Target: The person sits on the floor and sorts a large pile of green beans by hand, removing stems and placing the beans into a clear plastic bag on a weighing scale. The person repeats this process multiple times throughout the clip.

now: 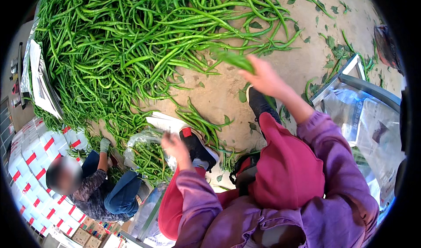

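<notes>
My right hand (264,75) is shut on a few long green chili peppers (235,59), blurred by motion. They hang over the bare floor (223,87), beside the edge of a large pile of green chili peppers (108,47). Lower down, my left hand (176,149) is above my shoe, next to a clear plastic bag (131,149) with green peppers (149,162) in it. Blur hides whether its fingers hold anything. A small bunch of peppers (197,118) lies on the floor between my hands.
A co-worker (95,195) with a gloved hand (105,145) crouches at left by stacked white boxes (36,169). At right stands a metal-framed crate (368,87) with plastic bags (371,123). Folded paper (41,80) lies against the pile; loose leaves (338,50) litter the floor.
</notes>
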Available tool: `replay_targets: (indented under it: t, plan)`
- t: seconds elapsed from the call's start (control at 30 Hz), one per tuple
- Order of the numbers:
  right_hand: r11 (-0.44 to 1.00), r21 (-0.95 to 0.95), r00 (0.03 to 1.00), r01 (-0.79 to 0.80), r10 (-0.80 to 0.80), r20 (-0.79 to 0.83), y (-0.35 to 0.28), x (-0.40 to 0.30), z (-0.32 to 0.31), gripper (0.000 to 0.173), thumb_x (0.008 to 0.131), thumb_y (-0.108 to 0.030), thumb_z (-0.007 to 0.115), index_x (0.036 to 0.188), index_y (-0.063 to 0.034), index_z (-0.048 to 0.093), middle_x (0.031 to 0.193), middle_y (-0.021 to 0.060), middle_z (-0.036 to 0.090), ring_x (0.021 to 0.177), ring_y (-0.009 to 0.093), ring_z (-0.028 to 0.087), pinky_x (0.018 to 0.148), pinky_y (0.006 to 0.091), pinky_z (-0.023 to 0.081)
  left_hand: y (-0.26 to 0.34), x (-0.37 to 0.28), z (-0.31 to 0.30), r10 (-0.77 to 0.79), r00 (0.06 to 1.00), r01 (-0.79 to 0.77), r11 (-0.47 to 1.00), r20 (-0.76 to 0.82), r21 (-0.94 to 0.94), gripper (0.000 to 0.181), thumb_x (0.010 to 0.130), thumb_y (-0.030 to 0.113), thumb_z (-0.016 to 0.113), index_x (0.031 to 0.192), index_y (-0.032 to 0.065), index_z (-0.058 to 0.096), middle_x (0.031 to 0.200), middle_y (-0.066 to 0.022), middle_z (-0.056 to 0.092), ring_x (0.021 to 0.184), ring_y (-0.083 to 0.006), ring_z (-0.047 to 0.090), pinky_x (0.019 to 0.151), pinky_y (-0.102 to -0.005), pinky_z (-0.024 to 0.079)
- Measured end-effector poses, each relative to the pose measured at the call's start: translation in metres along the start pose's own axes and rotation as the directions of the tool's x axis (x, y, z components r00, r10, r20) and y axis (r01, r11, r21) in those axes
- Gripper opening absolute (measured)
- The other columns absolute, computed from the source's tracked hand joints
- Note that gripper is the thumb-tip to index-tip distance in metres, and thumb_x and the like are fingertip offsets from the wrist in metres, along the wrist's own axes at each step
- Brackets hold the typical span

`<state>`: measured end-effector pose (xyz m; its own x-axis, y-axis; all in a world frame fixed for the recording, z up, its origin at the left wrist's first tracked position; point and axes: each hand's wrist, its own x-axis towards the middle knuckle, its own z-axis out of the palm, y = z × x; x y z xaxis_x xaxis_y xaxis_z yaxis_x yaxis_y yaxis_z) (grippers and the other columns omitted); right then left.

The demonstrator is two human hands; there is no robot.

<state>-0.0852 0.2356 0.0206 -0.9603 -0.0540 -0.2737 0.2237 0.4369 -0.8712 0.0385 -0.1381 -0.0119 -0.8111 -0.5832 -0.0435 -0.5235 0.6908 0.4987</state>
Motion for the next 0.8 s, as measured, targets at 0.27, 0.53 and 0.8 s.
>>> replay_targets:
  t: [0.27,0.53,0.8]
  plan:
    - [0.968,-0.201,0.833,0.151,-0.015,0.553,-0.008,0.009,0.196,0.04,0.077,-0.028,0.063,0.103,0.0026,0.061,0.094,0.0253,0.063,0.093,0.039,0.061,0.082,0.0443,0.049,-0.024,-0.014,0.071,-0.121,0.946,-0.014,0.911,0.301,0.412,0.084,0.071,0.045,0.074,0.125,-0.0092,0.04,0.117,-0.0328,0.048,0.112,-0.044,0.044,0.097,-0.0474,0.037]
    - [0.953,-0.242,0.625,0.184,0.077,0.777,0.03,0.001,0.168,0.032,0.083,-0.027,0.055,0.099,-0.0019,0.065,0.091,0.0219,0.065,0.091,0.037,0.063,0.083,0.0444,0.049,0.089,-0.035,0.084,0.481,0.767,-0.525,0.851,0.425,-0.015,0.034,0.094,0.019,0.043,0.121,-0.0009,0.05,0.12,-0.0217,0.05,0.113,-0.0374,0.046,0.099,-0.0441,0.034]
    - [0.859,-0.363,0.926,-0.36,0.283,-0.25,0.099,0.009,0.011,0.023,0.082,-0.025,0.053,0.085,-0.0039,0.064,0.089,0.0185,0.066,0.083,0.036,0.065,0.072,0.0487,0.052,0.045,-0.027,0.081,0.532,0.647,-0.703,0.693,0.546,0.158,0.019,0.073,0.01,0.065,0.092,0.0044,0.066,0.113,-0.0121,0.058,0.116,-0.0404,0.043,0.1,-0.0479,0.035]
